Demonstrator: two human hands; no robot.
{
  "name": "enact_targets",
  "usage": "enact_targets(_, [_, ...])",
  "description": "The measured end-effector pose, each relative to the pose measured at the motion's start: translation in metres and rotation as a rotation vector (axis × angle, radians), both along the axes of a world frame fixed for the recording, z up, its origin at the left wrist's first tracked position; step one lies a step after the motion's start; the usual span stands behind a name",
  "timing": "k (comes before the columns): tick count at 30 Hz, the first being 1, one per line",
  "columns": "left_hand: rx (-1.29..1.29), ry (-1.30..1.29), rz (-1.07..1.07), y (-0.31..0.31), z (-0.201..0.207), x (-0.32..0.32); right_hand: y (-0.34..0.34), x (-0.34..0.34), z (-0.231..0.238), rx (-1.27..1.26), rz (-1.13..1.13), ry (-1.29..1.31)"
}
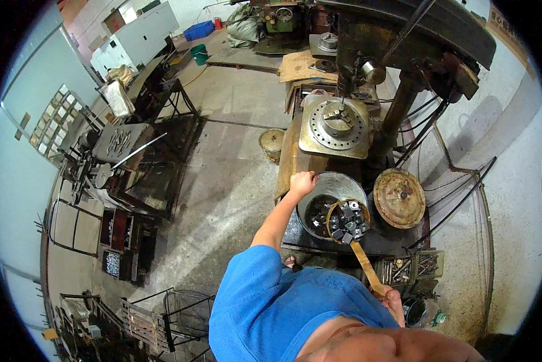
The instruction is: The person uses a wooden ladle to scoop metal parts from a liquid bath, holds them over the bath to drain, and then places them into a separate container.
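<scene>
My left hand (pixel 304 182) is closed around the upper left rim of a round metal bucket (pixel 340 184). Dark liquid with some small shiny bits shows in the bucket's bottom. With its fingers wrapped round the flat wooden handle, my right hand (pixel 393 301) holds a long-handled round scoop (pixel 366 268) low by my right side. The scoop's tan-rimmed bowl sits over the right part of the bucket and is heaped with several dark, blocky metal parts (pixel 350 222). Whether the bowl rests on the bucket's rim, I cannot tell.
A drill press with a round chuck (pixel 338 117) on its table stands beyond the bucket. Right of the bucket is a rusty round lid (pixel 399 198). Trays of metal pieces (pixel 399 270) lie near my right hand. A lidded pail (pixel 272 145) and a workbench (pixel 123 143) are leftward.
</scene>
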State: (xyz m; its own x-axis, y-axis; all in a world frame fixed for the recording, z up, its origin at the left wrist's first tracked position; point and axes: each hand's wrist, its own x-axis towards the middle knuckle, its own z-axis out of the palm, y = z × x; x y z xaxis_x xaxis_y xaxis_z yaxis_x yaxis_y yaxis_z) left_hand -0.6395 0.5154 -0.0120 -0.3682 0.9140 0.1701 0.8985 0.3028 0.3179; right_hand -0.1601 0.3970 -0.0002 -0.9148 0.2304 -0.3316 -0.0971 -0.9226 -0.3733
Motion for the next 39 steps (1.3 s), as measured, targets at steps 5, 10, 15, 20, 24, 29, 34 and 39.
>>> enact_targets(5, [0.021,0.018,-0.002,0.000,-0.005,-0.002,-0.008,-0.003,0.008,-0.006,-0.063,-0.057])
enact_targets(10, [0.051,0.025,0.005,0.000,-0.006,-0.002,-0.002,0.004,-0.007,-0.093,-0.021,0.022])
enact_targets(15, [0.041,0.021,-0.003,0.001,-0.006,-0.002,0.001,0.009,-0.011,-0.073,0.031,-0.009])
enact_targets(20, [0.047,0.010,-0.006,0.002,-0.008,-0.003,0.000,0.013,-0.015,-0.132,0.027,-0.061])
enact_targets(24, [0.042,0.004,-0.001,0.003,-0.010,-0.004,0.002,0.009,-0.014,-0.228,0.067,0.065])
enact_targets(29, [0.050,0.001,0.006,0.002,-0.010,-0.003,-0.004,-0.004,0.013,-0.165,-0.014,0.050])
enact_targets(34, [0.037,-0.009,0.001,0.002,-0.007,-0.003,0.000,0.001,0.004,-0.156,0.025,-0.031])
enact_targets(39, [0.021,-0.021,0.004,0.001,-0.005,-0.003,0.001,0.004,0.003,-0.074,-0.003,-0.078])
